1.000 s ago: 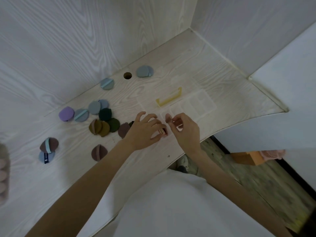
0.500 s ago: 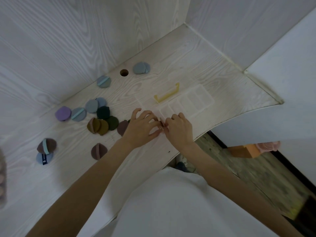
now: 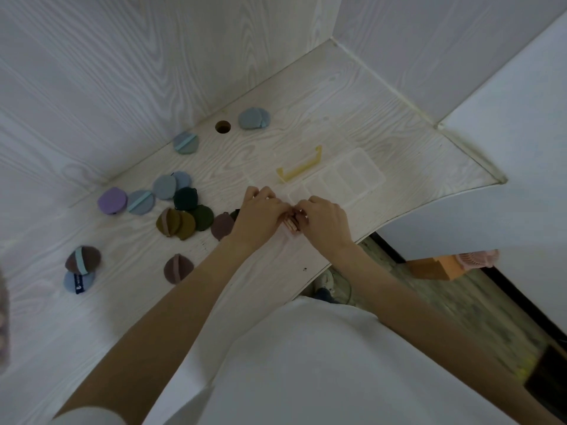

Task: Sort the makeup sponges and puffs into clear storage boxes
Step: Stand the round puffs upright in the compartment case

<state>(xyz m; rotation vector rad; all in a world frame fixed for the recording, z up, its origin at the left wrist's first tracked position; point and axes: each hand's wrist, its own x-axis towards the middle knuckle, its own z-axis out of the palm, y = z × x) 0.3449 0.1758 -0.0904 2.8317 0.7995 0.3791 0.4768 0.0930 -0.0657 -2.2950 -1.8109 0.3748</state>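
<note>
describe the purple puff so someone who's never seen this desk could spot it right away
Start at the white wood-grain desk and find the cluster of round puffs on its left half. The lilac puff sits at the far left end of that cluster, touching a grey-blue puff with a pale blue strap. It is the only purple one, and no strap shows on it.

Your surface (image 3: pixel 352 111) is a pale wood-grain board running into a corner, with a round hole (image 3: pixel 222 127) near its back edge. Lying on it you are seeing a clear storage box (image 3: pixel 352 176) with a yellow handle (image 3: pixel 299 169), a grey-blue puff (image 3: pixel 254 118) just beside the hole, another with a light strap (image 3: pixel 185 143), a purple puff (image 3: pixel 112 201), a cluster of blue, dark green and olive puffs (image 3: pixel 181 210), a mauve puff (image 3: pixel 178 268), and a brown puff (image 3: pixel 82 259) overlapping a blue one (image 3: pixel 76 283).
</note>
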